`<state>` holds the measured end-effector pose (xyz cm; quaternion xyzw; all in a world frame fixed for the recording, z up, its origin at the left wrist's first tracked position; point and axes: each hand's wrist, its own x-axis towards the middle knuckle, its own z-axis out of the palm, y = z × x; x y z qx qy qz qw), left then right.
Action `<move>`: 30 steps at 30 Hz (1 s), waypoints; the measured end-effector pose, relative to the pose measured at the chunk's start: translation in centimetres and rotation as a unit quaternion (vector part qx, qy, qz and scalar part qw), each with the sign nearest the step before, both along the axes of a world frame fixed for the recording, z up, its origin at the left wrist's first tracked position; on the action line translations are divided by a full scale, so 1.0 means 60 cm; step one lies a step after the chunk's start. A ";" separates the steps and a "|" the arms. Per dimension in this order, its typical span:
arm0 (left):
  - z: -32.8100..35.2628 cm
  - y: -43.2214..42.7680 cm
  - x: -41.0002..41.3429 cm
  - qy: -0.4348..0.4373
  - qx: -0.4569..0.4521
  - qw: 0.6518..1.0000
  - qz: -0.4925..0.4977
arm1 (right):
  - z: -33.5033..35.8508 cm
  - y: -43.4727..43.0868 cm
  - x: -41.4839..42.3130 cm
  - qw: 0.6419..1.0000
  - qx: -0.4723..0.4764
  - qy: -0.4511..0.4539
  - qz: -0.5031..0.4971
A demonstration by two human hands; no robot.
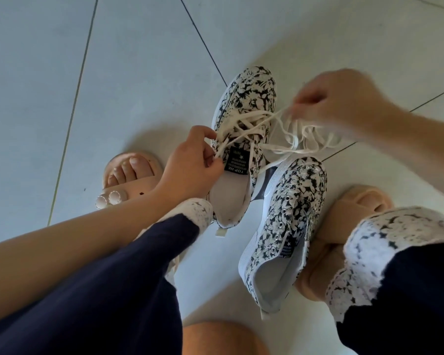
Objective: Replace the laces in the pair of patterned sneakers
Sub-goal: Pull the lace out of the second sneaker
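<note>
Two canvas sneakers printed with dark-and-white flowers lay on the pale tiled floor (139, 73), beside a dark grout line. The laced sneaker (244, 98) pointed its rounded toe away. Its black woven tongue label showed, and a flat cream lace (244, 121) crossed loosely over the throat. The left hand (192, 162) pinched one strand of that lace narrowly between thumb and fingertips at the top eyelets. The right hand (336, 98), blurred, was raised over the floor with its fingers curled round a strand drawn taut from the shoe. A limp tangle of lace (305, 139) lay beneath it. The second sneaker (295, 201) lay unlaced just beside the first, its metal eyelets bare. Soft pink slide sandals (136, 190) flanked both.
</note>
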<state>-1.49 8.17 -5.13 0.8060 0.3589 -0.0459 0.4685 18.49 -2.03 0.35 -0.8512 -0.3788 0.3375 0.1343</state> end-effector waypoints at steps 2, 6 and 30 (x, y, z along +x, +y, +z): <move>-0.001 0.001 0.000 0.001 0.000 1.000 0.003 | 0.009 -0.028 0.051 0.994 -0.051 -0.022 -0.098; -0.001 -0.002 0.003 0.000 -0.001 1.000 0.002 | -0.006 -0.075 0.062 0.941 -0.320 -0.088 0.066; -0.002 -0.008 0.003 0.001 0.013 1.000 -0.018 | -0.031 0.047 -0.095 0.954 -0.097 -0.158 0.234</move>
